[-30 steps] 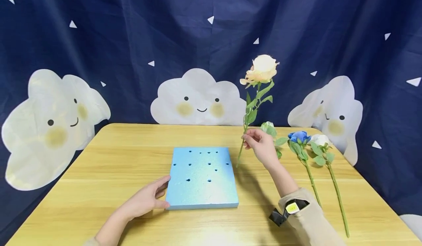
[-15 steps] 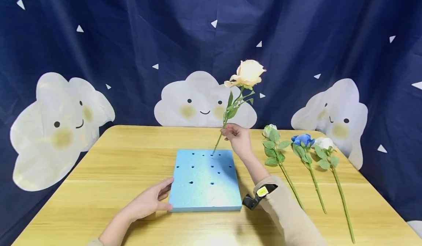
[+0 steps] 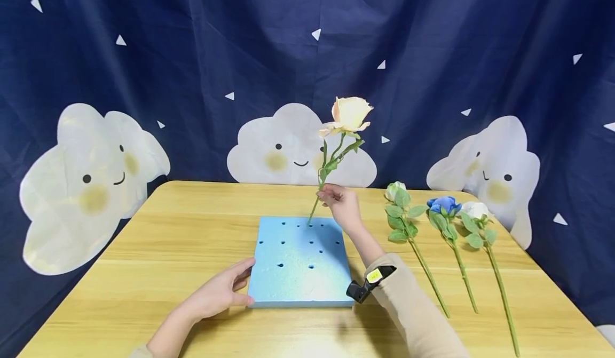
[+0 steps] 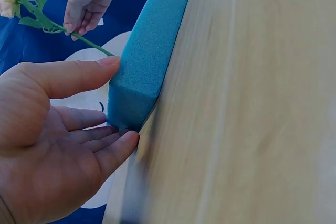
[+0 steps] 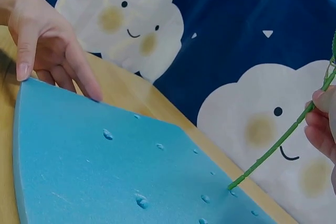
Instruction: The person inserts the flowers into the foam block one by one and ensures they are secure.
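My right hand point(image 3: 340, 204) pinches the green stem of a cream rose point(image 3: 351, 113) between thumb and fingers, bloom up and leaning right. The stem's lower end meets a blue foam board point(image 3: 293, 286) at a hole point(image 5: 233, 193) in its back row; how deep it sits I cannot tell. Several small holes dot the board, which lies flat on the table. At its left edge, my left hand point(image 3: 218, 294) touches the side with thumb and fingertips, fingers mostly straight. The left wrist view shows that thumb point(image 4: 79, 76) and the fingers resting against the board's corner.
On the right of the wooden table point(image 3: 192, 203) lie a pale green-white rose point(image 3: 395, 190), a blue rose point(image 3: 444, 205) and a white rose point(image 3: 474, 210), stems toward me. A dark blue curtain point(image 3: 269, 38) with white clouds hangs behind.
My right hand has carried the cream rose leftward from beside the board to a back-row hole, then lowered it slightly. My left hand has stayed at the board's left edge.
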A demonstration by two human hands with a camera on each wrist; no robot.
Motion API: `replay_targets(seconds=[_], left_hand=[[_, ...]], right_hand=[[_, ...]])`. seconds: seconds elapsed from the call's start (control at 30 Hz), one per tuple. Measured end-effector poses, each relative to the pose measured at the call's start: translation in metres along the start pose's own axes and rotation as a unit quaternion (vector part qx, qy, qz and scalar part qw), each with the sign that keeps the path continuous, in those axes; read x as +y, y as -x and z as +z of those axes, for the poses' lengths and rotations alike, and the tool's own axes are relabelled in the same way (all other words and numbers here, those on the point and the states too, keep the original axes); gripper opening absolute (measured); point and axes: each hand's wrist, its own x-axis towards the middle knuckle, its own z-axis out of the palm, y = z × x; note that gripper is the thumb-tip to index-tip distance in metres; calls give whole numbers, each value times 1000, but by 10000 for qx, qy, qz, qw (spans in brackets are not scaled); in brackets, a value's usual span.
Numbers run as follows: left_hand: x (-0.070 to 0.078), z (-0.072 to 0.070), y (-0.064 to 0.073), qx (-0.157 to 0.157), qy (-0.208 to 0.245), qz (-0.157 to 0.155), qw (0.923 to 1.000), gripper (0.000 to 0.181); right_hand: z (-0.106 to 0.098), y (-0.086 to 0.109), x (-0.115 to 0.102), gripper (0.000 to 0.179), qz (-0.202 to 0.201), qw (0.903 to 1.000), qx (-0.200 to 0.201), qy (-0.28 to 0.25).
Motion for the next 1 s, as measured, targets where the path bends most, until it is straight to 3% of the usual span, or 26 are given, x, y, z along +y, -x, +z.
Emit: replay_targets(seconds=[0.37,0.6,1.0], left_hand=[[-3,0,0,-14,-82,7,10000,88],[-3,-1,-1,-33,-79,7,10000,88],[-5,-1,-1,24,-169,18,9999,90]], right_hand=[[-1,1,9,9,180,9986,-66,485],[0,1,12,10,578,9977,-142,336],[9,1,18,10,564,9972,-320,360]])
